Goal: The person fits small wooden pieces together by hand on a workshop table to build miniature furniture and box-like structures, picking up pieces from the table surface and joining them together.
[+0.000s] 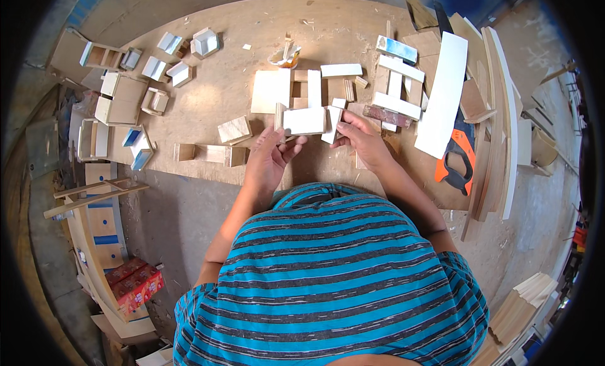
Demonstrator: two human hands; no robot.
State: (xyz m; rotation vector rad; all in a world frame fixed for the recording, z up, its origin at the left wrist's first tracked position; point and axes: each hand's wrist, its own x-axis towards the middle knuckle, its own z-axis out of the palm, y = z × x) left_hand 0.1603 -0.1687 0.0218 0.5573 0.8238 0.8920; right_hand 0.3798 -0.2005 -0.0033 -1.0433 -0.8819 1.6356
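Note:
My left hand (pixel 270 159) pinches the left end of a small wooden assembly with a white face (pixel 304 121), held over the near edge of the workbench. In my right hand (pixel 364 141), thumb and fingers close on a small white wooden piece (pixel 332 125) at the assembly's right end. The two seem to touch, but whether they are joined I cannot tell. Beyond them lie a square white-faced board (pixel 271 92) and a white strip (pixel 341 70). Close to my left hand sit a small wood block (pixel 234 130) and a U-shaped wooden piece (pixel 210 154).
Several small box-like wooden pieces stand at the bench's left, around a larger wooden box (pixel 123 99). A glue container with a brush (pixel 285 55) is at the back. To the right are a frame of white strips (pixel 398 82), a long white board (pixel 445 92) and an orange-handled saw (pixel 458 163).

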